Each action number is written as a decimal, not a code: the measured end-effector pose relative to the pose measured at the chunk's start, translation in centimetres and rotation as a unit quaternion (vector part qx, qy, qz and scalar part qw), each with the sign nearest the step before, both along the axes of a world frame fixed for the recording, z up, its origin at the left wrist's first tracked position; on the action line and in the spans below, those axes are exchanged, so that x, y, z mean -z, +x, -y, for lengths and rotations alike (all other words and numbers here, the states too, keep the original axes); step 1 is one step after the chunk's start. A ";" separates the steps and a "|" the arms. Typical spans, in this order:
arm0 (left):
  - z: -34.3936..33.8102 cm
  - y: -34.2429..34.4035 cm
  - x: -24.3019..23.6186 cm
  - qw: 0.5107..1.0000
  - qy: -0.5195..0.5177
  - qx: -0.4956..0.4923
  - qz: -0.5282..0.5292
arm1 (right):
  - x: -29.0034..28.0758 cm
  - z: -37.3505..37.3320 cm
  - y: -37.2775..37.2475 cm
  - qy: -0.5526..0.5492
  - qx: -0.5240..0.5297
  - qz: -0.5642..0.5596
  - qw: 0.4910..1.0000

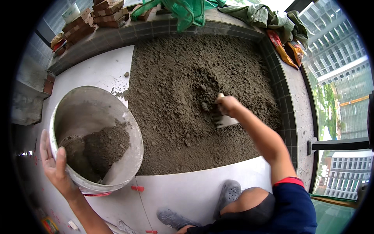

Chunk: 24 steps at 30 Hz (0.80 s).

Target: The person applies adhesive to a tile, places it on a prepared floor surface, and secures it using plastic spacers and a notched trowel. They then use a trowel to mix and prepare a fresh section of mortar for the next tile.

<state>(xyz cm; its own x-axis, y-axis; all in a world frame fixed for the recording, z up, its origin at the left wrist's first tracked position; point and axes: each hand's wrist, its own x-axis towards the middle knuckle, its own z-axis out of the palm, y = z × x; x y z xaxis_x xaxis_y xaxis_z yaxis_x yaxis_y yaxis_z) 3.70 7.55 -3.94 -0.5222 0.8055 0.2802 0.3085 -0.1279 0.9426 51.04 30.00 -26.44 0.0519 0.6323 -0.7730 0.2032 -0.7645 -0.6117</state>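
A large pale bucket point(89, 103) stands tilted at the left, its mouth facing me. Grey-brown mortar point(107, 146) lies in its lower part. My left hand point(56, 163) grips the bucket's left rim, thumb over the edge and fingers along the outside. To the right, my right hand point(229, 106) is closed around the handle of a trowel point(228, 122). The trowel's flat metal blade rests at a hollow in a wide bed of crumbly mortar point(167, 105); some mortar clings to the blade's edge.
White boards point(202, 177) border the mortar bed in front and at left. A dark tiled ledge point(128, 37) runs behind, bearing stacked bricks point(109, 13) and green netting point(189, 13). Orange bags point(286, 50) and cloth point(269, 17) lie at the far right, beside a window.
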 end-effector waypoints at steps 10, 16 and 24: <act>0.5 0.7 0.3 0.999 0.032 -0.025 -0.025 | 2.1 3.7 -2.4 0.183 0.023 -0.058 0.981; -0.8 2.9 0.1 0.997 0.011 -0.028 -0.069 | -5.1 6.5 -5.2 0.218 -0.064 0.038 0.973; -2.1 4.7 1.5 0.985 -0.014 -0.061 -0.158 | -16.4 12.2 -18.5 0.377 -0.483 0.092 0.785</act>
